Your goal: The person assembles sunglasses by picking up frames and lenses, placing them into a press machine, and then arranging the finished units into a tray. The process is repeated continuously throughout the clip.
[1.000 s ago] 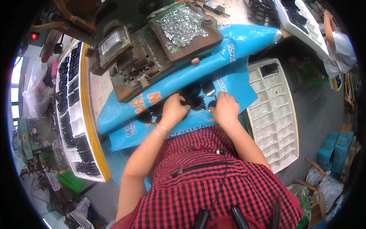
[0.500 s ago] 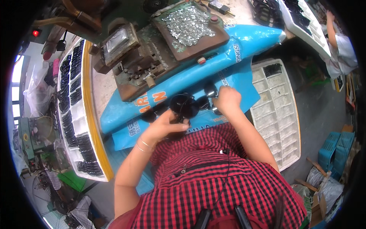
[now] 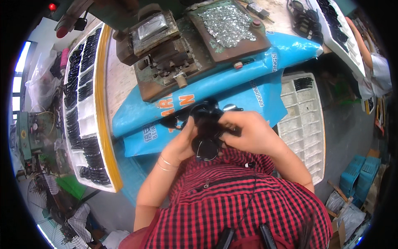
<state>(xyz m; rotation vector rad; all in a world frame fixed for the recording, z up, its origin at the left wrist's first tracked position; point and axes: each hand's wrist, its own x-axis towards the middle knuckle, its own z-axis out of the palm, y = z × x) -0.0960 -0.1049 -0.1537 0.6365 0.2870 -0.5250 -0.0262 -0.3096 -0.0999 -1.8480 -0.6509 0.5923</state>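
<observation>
Orange and dark-blue lettering [image 3: 187, 99] marks the blue sheet [image 3: 236, 76]; left hand [image 3: 182, 142] and right hand [image 3: 251, 132], turned inward, grip dark sunglasses [image 3: 205, 147] between them.

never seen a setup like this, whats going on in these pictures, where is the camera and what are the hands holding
There is no robot here: a person works with bare hands. The camera is worn on the head and looks down, so the left hand appears on the left and the right hand on the right. Its wide fisheye lens bends straight edges near the rim.

Between them, both hands hold dark glasses; they overlap, so I cannot tell how many pairs. More glasses lie on a blue sheet in front of a worn metal machine, which has silvery flakes on top. White compartment trays stand on both sides: the left tray holds many dark pieces, the right tray only a small bunch.
</observation>
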